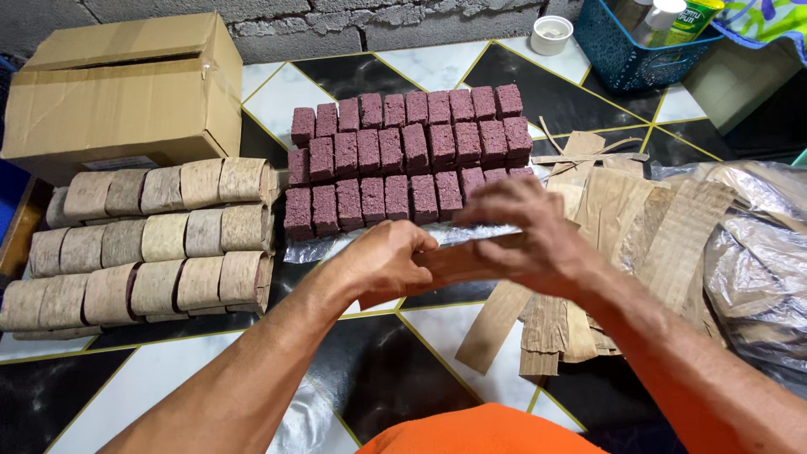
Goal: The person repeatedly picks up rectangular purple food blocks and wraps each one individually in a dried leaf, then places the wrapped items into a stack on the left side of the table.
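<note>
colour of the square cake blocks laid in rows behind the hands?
Dark maroon-purple, speckled and crumbly-looking: the square cake blocks show best in the head view.

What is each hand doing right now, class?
Left hand: shut on the leaf strip.
Right hand: shut on the same strip.

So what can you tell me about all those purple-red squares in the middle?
The dark purple-red crumbly blocks look like spongy cake cubes. They stand packed side by side in three neat rows on a clear plastic sheet on the black-and-white tiled surface. The front row sits just behind the person's hands, and the right hand hides a few blocks.
</note>
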